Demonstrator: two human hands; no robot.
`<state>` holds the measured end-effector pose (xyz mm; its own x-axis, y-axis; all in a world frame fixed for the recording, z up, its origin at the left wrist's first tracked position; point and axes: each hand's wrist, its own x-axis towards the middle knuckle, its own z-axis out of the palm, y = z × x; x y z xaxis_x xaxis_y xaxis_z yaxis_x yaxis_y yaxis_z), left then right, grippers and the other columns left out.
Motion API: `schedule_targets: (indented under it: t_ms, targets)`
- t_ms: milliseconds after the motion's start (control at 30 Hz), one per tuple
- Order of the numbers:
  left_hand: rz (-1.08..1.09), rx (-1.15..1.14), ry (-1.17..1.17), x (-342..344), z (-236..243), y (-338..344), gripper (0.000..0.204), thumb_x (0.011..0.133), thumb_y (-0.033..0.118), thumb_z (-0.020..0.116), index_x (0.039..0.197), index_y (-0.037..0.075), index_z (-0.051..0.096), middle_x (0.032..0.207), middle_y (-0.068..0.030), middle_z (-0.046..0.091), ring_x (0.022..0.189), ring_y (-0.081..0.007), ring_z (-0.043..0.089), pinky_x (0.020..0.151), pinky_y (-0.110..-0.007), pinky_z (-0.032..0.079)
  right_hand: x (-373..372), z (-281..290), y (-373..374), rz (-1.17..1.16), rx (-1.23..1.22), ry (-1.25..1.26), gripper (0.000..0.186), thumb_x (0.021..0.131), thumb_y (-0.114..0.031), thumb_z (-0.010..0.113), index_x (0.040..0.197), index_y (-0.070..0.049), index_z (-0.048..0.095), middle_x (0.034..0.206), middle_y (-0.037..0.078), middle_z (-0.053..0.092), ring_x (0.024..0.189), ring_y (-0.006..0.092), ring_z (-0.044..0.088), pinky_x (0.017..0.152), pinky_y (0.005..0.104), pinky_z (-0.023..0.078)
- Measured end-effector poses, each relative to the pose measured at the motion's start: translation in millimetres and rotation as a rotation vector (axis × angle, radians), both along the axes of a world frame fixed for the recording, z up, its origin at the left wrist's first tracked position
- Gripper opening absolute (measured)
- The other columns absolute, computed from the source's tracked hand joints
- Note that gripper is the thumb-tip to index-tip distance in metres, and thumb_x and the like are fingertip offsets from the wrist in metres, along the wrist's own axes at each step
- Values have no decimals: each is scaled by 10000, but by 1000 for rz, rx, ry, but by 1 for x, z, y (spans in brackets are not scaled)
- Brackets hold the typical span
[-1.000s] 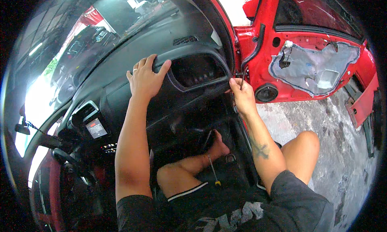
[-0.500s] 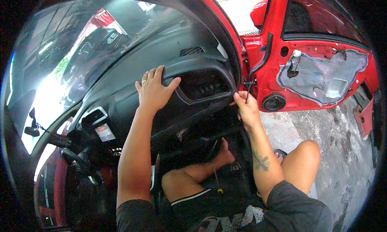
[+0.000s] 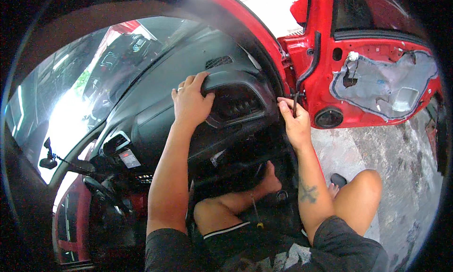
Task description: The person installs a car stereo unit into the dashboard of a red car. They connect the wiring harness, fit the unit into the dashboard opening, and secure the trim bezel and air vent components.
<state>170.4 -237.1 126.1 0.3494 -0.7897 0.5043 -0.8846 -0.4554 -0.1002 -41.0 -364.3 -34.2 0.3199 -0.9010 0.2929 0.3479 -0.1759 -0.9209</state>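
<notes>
My left hand (image 3: 192, 99) lies on the black dashboard (image 3: 158, 114), its fingers over the upper edge and the thumb beside the left end of the vent recess (image 3: 236, 104). It holds nothing. At the dashboard's right end, close to the door opening, my right hand (image 3: 295, 123) is closed around a thin dark stick-like tool (image 3: 296, 104) that points upward. The thumb and forefinger reach toward the dashboard's side edge. The tool's lower part is hidden in the hand, so its exact kind cannot be made out.
The red car door (image 3: 321, 73) stands open at the right, its trim off, with a grey liner (image 3: 377, 80) and a round speaker (image 3: 329, 117). A yellow-handled screwdriver (image 3: 260, 224) lies by my leg. The steering wheel (image 3: 106, 194) is at lower left. Concrete floor (image 3: 373, 154) shows outside.
The view has shifted slightly. My right hand has drawn a little away from the dashboard's side edge, with the dark tool still in it. My left hand stays on the dashboard.
</notes>
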Motion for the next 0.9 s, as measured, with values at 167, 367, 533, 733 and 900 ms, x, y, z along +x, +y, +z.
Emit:
schedule_targets:
  t_ms: [167,367,533,733,900]
  targets:
    - [-17,4,27,-2,3,-1,572,826,230,723,1378,209,574,1307,-108,625,1291,-372,546,1121,-632,326,7,-17,-24,54,75,-32,327,996,-287,690,1130,8,736,974,49,740,902,124,666,851,285,513]
    - [-107,51,63,21,-2,-5,753,735,296,724,1451,151,540,1398,-163,589,1324,-381,513,1165,-518,328,16,-31,-52,40,216,-147,267,991,-255,692,1099,-11,700,922,53,726,827,123,665,776,272,509]
    - [-305,-123,667,-11,12,34,727,805,181,697,1483,20,492,1460,-164,536,1361,-299,491,1173,-400,327,8,-36,-71,43,302,-299,231,965,-253,706,1061,-45,681,886,99,752,450,50,421,427,235,357]
    - [-253,-308,146,-35,-17,99,344,896,152,746,1216,35,705,1144,-107,725,1054,-208,669,974,-327,493,-19,-60,-96,-48,354,-292,265,966,-233,698,1111,-12,672,955,175,746,442,57,388,455,256,377]
    - [16,-583,534,-61,-67,173,126,948,79,708,1042,7,751,1008,-47,740,942,-109,662,848,-257,505,-29,-47,-96,-117,361,-278,227,961,-215,697,1076,-22,674,948,173,745,432,65,369,470,269,396]
